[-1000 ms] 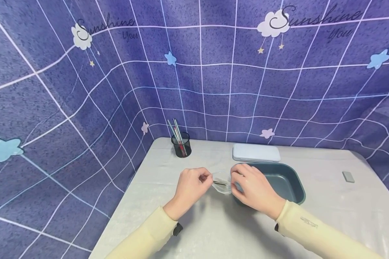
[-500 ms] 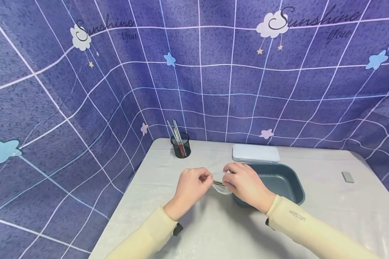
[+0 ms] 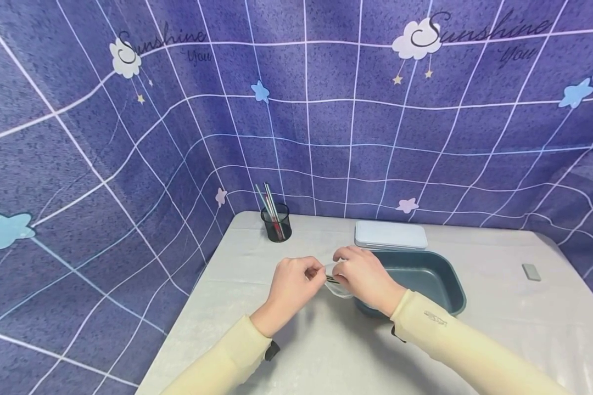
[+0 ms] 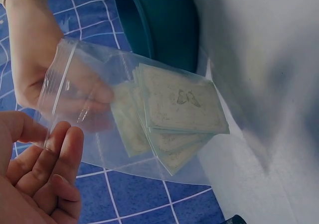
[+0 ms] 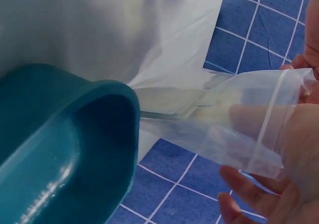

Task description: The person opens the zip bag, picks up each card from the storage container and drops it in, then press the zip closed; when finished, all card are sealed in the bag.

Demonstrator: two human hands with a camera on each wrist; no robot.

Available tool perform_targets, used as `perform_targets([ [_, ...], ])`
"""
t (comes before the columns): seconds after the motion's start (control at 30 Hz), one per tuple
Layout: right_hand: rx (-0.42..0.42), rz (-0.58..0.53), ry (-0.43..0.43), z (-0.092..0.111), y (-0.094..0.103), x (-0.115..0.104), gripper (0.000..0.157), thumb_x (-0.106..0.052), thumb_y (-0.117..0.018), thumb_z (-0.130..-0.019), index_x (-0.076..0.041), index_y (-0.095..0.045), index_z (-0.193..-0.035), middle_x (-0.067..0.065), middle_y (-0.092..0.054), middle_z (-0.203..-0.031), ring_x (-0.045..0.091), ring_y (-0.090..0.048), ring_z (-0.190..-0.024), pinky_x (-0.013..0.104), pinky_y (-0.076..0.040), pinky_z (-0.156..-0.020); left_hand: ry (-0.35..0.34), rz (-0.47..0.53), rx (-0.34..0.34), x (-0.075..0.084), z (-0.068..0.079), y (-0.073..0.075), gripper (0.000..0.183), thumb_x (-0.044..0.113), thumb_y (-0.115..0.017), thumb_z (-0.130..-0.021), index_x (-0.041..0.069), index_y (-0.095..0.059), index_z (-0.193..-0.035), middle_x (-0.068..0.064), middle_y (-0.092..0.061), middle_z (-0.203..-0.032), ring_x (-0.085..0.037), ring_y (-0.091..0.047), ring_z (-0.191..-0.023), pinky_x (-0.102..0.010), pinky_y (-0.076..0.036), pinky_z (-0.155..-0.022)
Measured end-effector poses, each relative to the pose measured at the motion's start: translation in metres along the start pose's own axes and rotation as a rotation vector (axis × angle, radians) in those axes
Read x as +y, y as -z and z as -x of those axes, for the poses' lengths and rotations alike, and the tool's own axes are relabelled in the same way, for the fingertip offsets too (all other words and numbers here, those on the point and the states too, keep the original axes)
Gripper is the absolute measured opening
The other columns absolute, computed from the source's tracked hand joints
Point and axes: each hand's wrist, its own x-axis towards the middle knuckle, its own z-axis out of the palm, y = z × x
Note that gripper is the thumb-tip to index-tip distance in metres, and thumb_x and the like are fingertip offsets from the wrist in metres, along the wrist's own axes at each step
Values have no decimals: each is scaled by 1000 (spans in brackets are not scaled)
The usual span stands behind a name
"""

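Observation:
A clear zip bag [image 4: 99, 149] with several pale cards [image 4: 187, 102] in it hangs between my hands above the table. One card carries a butterfly drawing. My left hand [image 3: 296, 280] pinches the bag's edge by the zip strip [image 4: 65, 79], thumb against fingertips. From the other side my right hand [image 3: 363, 274] is at the bag's mouth, with some fingers showing through the plastic in both wrist views, reaching as far as the cards. Its other fingers [image 5: 246, 189] stay outside, loosely bent. Whether the fingertips grip a card I cannot tell.
A dark teal tub [image 3: 440, 274] stands right beside the bag, partly behind my right hand. A pale blue case [image 3: 390, 235] lies behind it. A black mesh cup [image 3: 277, 224] with pens is at the back left, a small grey block [image 3: 531, 272] at the right.
My right hand has moved left across the bag's mouth toward my left hand, covering more of the bag. The left hand keeps its hold in the same place.

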Motion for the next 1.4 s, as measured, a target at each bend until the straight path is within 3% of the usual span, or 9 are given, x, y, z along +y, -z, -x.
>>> perform_targets([
  [0.17, -15, 67, 9, -5, 1, -3, 26, -4, -85, -77, -22, -71, -65, 5, -71, -102, 26, -63, -92, 45, -50, -72, -8, 11, 13, -1, 0, 0, 12, 12, -70, -81, 21, -77, -76, 17, -66, -64, 4, -58, -59, -21, -49, -60],
  [0.43, 5, 73, 13, -7, 1, -5, 24, -2, -87, -73, -20, -74, -66, 6, -72, -101, 27, -63, -90, 45, -50, -73, -4, 18, 13, -1, 0, 0, 13, 12, -71, -81, 22, -77, -76, 17, -65, -65, 5, -57, -59, -21, -49, -60],
  [0.67, 3, 12, 0, -2, 2, -4, 16, -9, -90, -76, -19, -78, -76, 5, -71, -106, 26, -64, -96, 47, -50, -76, 3, 13, 8, 0, -2, 2, 13, 13, -71, -83, 22, -77, -76, 17, -65, -64, 4, -57, -59, -22, -49, -60],
  [0.87, 72, -91, -4, 7, 14, -4, 17, -20, -88, -83, -18, -72, -86, 1, -70, -114, 23, -64, -107, 48, -52, -85, 7, -7, 28, 1, -5, 4, 12, 12, -71, -81, 20, -78, -75, 16, -65, -64, 3, -57, -57, -23, -49, -60],
  [1.0, 99, -188, -92, 17, 25, -4, 34, -42, -83, -88, -19, -64, -104, -6, -69, -110, 17, -65, -98, 42, -52, -85, -8, -24, 34, 0, -7, 4, 12, 12, -71, -81, 19, -78, -76, 15, -65, -64, 3, -56, -57, -22, -48, -59],
  [1.13, 38, -217, -205, 30, 29, 0, 75, -68, -79, -78, -17, -63, -131, -10, -70, -107, 14, -67, -95, 44, -52, -86, 5, -34, 41, 0, -6, 4, 10, 14, -73, -82, 20, -78, -76, 16, -65, -63, 3, -55, -55, -24, -47, -59],
  [1.2, 8, -200, -223, 34, 28, 2, 84, -68, -82, -75, -14, -63, -137, -7, -73, -106, 16, -69, -96, 46, -53, -86, 16, -36, 48, 0, -5, 4, 9, 15, -74, -81, 21, -79, -76, 16, -65, -63, 3, -55, -55, -25, -47, -59],
  [1.27, -1, -174, -219, 38, 25, 5, 77, -61, -85, -76, -12, -68, -132, -5, -74, -101, 16, -70, -93, 46, -54, -84, 27, -40, 53, -1, -5, 3, 9, 15, -75, -82, 21, -79, -76, 16, -65, -64, 3, -55, -55, -25, -48, -59],
  [1.4, 68, -165, -191, 42, 20, 11, 42, -37, -90, -79, -12, -77, -110, -5, -75, -96, 12, -70, -86, 39, -57, -78, 30, -35, 55, -1, -6, 4, 10, 17, -74, -85, 20, -79, -77, 15, -66, -65, 2, -56, -56, -26, -49, -61],
])
